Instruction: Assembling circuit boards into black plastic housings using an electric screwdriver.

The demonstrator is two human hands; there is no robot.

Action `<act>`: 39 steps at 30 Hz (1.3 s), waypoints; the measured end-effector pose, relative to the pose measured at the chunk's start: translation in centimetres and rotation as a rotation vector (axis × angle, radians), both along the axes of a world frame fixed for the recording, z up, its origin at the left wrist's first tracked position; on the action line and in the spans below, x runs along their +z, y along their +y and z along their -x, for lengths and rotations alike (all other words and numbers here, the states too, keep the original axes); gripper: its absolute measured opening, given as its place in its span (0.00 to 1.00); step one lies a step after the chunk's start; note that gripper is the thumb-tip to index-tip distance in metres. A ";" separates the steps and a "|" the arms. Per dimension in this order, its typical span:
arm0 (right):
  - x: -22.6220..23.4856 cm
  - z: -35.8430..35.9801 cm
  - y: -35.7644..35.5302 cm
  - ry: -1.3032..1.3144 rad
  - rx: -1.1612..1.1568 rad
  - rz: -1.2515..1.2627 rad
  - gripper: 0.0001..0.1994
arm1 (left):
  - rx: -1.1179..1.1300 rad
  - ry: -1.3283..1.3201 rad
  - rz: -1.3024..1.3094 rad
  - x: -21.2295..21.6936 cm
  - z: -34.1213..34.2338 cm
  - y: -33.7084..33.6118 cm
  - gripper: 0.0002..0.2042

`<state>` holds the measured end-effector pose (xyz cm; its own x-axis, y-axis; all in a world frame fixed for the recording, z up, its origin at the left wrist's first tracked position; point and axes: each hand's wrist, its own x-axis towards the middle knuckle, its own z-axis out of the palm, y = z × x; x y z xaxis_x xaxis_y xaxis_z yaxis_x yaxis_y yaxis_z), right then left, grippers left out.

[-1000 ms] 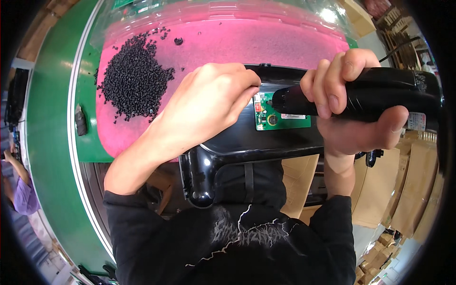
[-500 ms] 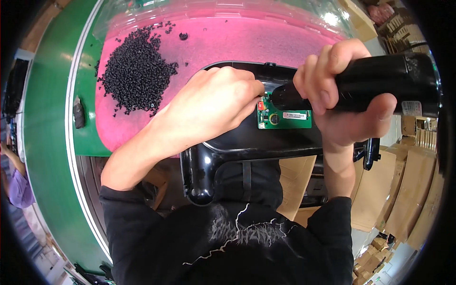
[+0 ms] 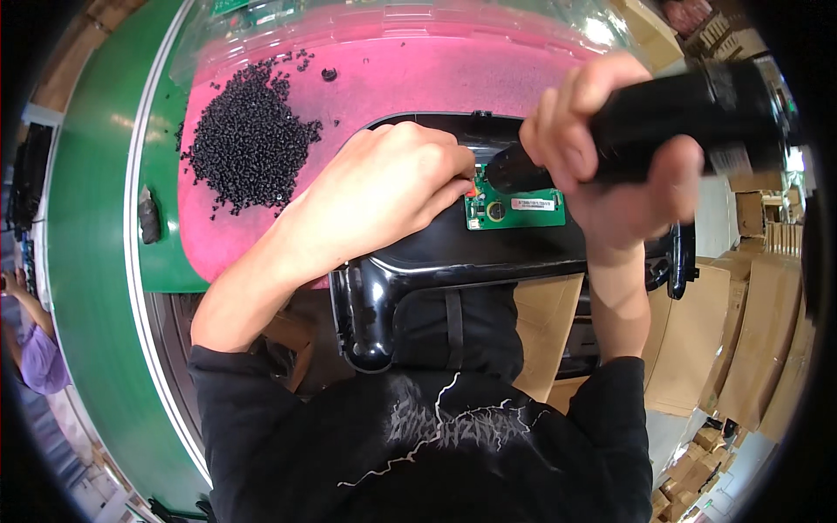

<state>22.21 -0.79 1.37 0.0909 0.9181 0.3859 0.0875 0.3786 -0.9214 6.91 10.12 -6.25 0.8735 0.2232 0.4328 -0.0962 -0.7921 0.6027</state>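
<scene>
My right hand (image 3: pixel 610 144) is wrapped round a black power screwdriver (image 3: pixel 689 118), tilted with its nose down at the upper left part of a green circuit board (image 3: pixel 506 215). The board lies in a glossy black plastic housing (image 3: pixel 462 253). My left hand (image 3: pixel 397 187) is closed, its thumb and fingertips pinched together at the board's left edge, beside a small red part. Whatever those fingertips hold is too small or hidden to make out. The tool's tip meets the board close to them; the exact contact cannot be seen.
A heap of small black screws (image 3: pixel 248 144) lies on the pink mat (image 3: pixel 375 83) at the left. A small black ring-shaped part (image 3: pixel 329 75) sits near it. Clear plastic trays (image 3: pixel 418 30) line the back. Cardboard (image 3: pixel 689 340) stands at the right. A person in purple (image 3: pixel 44 359) is at far left.
My right hand and the screwdriver have shifted slightly left and up, with the tool tilted more. My left hand stays pinched at the board's edge. The whole view has shifted slightly.
</scene>
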 end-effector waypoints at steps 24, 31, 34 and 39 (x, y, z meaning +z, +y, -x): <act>0.8 0.3 -4.1 0.127 0.076 -0.102 0.34 | -0.123 -0.293 0.079 -0.1 -0.9 -0.1 0.07; 0.3 1.7 -3.4 0.147 0.092 -0.089 0.34 | -0.085 -0.254 0.103 -0.3 -0.7 0.2 0.07; 0.3 1.7 -2.8 0.124 0.181 -0.051 0.32 | -0.110 -0.224 0.085 -0.9 -0.5 0.1 0.07; 0.1 1.5 -1.9 0.134 0.236 -0.003 0.31 | -0.021 -0.159 0.022 -0.5 -0.1 -0.4 0.11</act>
<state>20.75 -2.71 1.51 -0.0756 0.9187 0.3876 -0.1259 0.3768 -0.9177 7.04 9.74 -6.76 0.7987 0.2165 0.5614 -0.2083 -0.7758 0.5956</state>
